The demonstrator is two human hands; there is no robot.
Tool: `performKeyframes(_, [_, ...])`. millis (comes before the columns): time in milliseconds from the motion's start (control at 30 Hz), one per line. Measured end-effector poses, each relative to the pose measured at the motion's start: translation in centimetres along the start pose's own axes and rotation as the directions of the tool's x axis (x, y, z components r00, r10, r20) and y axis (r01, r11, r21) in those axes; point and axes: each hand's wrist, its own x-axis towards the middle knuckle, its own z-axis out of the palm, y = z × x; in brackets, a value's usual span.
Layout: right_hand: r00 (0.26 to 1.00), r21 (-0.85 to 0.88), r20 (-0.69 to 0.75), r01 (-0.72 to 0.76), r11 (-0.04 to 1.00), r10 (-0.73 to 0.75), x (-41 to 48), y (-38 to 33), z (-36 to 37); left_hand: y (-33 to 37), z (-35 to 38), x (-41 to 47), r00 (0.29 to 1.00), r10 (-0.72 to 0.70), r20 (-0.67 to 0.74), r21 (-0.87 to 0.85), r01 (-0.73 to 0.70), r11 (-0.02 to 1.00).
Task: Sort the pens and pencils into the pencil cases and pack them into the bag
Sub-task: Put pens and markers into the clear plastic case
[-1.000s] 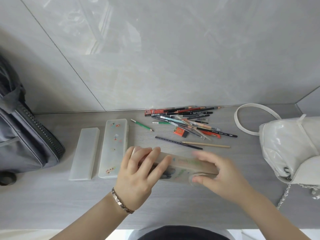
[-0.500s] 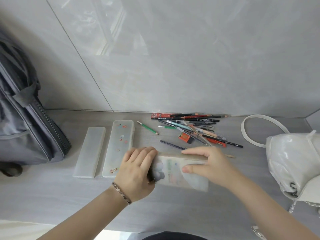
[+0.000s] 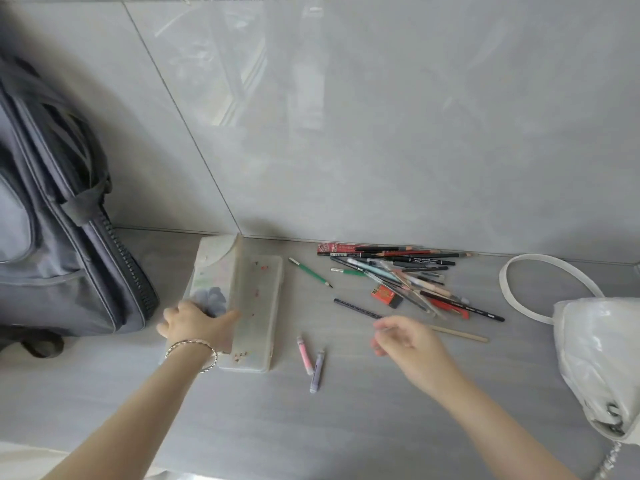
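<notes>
Tabletop (image 3: 311,427) grey, backed by a tiled wall. Stickered pencil case (image 3: 261,299) lying flat, one end near the wall. Printed pencil case (image 3: 211,278) hard against the stickered case's left side, lengthwise like it. Left hand (image 3: 197,323), bracelet at the wrist, gripping the printed case's near end, with fingers curled over the edge away from the stickered case and thumb stretched toward it. Right hand (image 3: 405,341) hovering to the right of the stickered case, blurred, fingers loosely bent, nothing seen in it. Pink pen (image 3: 304,355) and purple pen (image 3: 317,374) just right of the stickered case's near end, almost touching each other. Green pencil (image 3: 310,271) right of its far end. Heap of pens and pencils (image 3: 398,268) further right, close to the wall, red eraser (image 3: 386,294) at the heap's near edge. Grey backpack (image 3: 69,254) left of the stickered case, beyond the printed one. White handbag (image 3: 595,358) well to the right, past the heap.
</notes>
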Motion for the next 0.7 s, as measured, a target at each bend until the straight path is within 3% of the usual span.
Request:
performKeyframes(100, [0.997,-0.084,0.060,-0.038,0.996,0.043,-0.3,0.4,0.6,-0.5,1.0,0.7,0.998,0.055,-0.008,0.100,-0.053,0.994])
performKeyframes(167, [0.997,-0.101,0.059,-0.050,0.994,0.056,-0.5,0.5,0.8,-0.6,1.8,0.6,0.983,0.177,-0.047,0.190,-0.165,0.968])
performKeyframes(233, [0.997,-0.098,0.042,-0.057,0.994,0.061,-0.6,0.7,0.8,-0.3,2.8,0.1,0.897,0.439,-0.056,0.403,-0.382,0.832])
performKeyframes(300, [0.997,-0.104,0.030,-0.067,0.992,0.070,-0.8,0.9,1.0,0.4,3.4,-0.6,0.751,0.660,0.003,0.570,-0.544,0.616])
performKeyframes(333, [0.997,-0.105,0.027,-0.075,0.992,0.078,-0.9,1.1,1.1,1.0,3.7,-1.2,0.739,0.670,0.072,0.615,-0.561,0.554])
performKeyframes(467, [0.993,-0.117,0.054,-0.099,0.988,0.106,-1.5,1.7,1.7,2.6,6.3,-2.2,0.908,0.368,0.199,0.726,-0.389,0.567])
performKeyframes(700, [0.993,-0.119,0.043,-0.101,0.988,0.107,-2.3,2.5,1.9,3.6,6.7,-2.2,0.968,0.203,0.147,0.474,-0.249,0.844])
